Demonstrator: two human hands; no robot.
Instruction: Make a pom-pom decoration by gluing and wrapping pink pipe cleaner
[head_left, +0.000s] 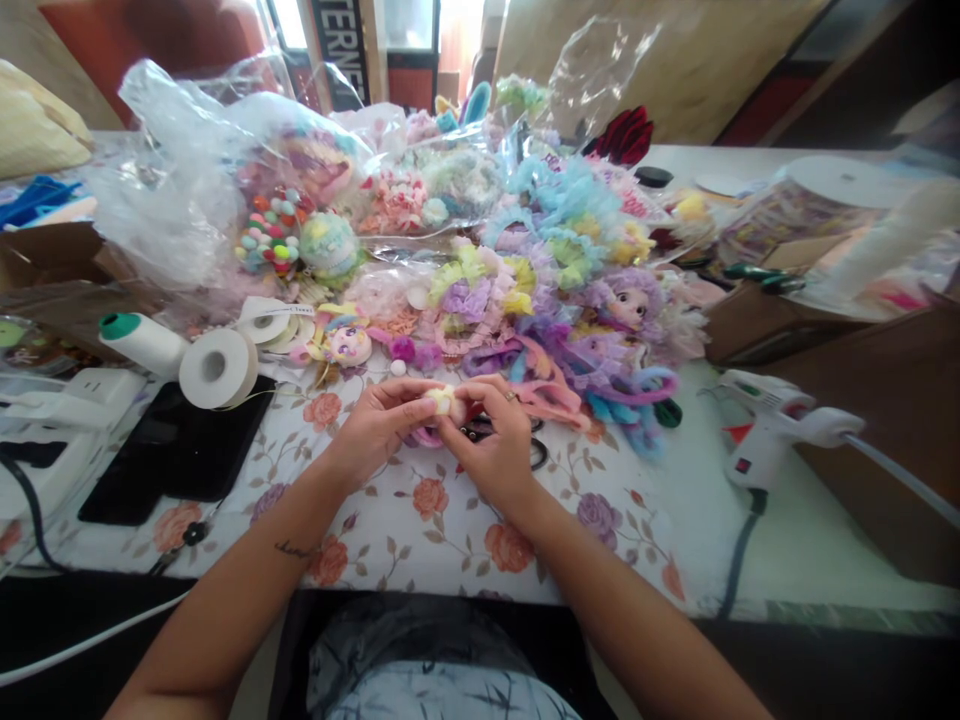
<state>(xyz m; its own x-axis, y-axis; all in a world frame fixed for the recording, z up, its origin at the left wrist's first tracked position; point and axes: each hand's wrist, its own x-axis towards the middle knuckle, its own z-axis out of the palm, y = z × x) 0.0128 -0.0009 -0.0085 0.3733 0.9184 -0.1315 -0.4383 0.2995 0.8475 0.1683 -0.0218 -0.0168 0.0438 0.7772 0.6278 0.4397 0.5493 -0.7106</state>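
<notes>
Both hands meet over the middle of the flowered cloth. My left hand (382,418) pinches a small, soft, pale yellow and white piece (444,400) from the left; its exact kind is too small to make out. From the right, my right hand (495,435) grips the same piece between thumb and fingers. Just under the hands lies something pink (424,436), partly covered by them. A pair of scissors (538,453) with dark handles rests below and behind my right hand, mostly hidden.
Behind the hands spreads a heap of pastel ruffles (469,290), pompoms (274,235) and doll heads (630,300). White tape rolls (217,368), a thread cone (142,343) and black phones (169,450) lie left. A glue gun (769,425) and a cardboard box (877,430) stand right.
</notes>
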